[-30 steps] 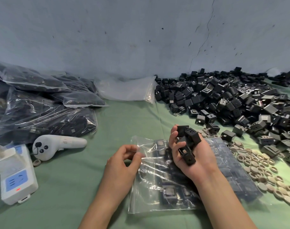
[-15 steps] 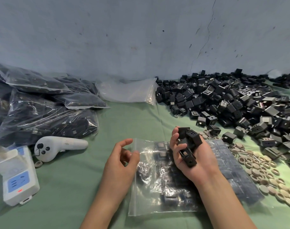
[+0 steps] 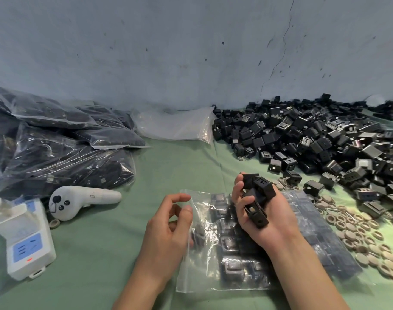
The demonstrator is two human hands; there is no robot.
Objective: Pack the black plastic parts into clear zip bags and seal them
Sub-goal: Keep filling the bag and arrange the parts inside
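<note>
Green cloth covers the bench (image 3: 168, 171), which runs back to a scuffed, cracked blue-grey wall (image 3: 168, 52). Near the front edge, about the middle, a clear zip bag (image 3: 215, 276) lies flat with a few black parts already inside. The left hand (image 3: 166, 231) pinches the bag's left edge by its upper corner, thumb against the plastic and fingers curled. The right hand (image 3: 278, 222) is above the bag, palm turned up, fingers curled round a handful of black parts (image 3: 258, 193) stacked against each other. Under that wrist lies a second flat bag (image 3: 325, 238) of dark parts. A loose heap of parts (image 3: 314, 139) fills the back right corner, with beige rings (image 3: 358, 231) scattered along the right edge. Filled bags (image 3: 56, 157) are stacked at the back left, empty clear bags (image 3: 175, 126) against the wall at the middle. A white controller (image 3: 83, 201) and a white socket block (image 3: 25, 240) sit near the left edge
</note>
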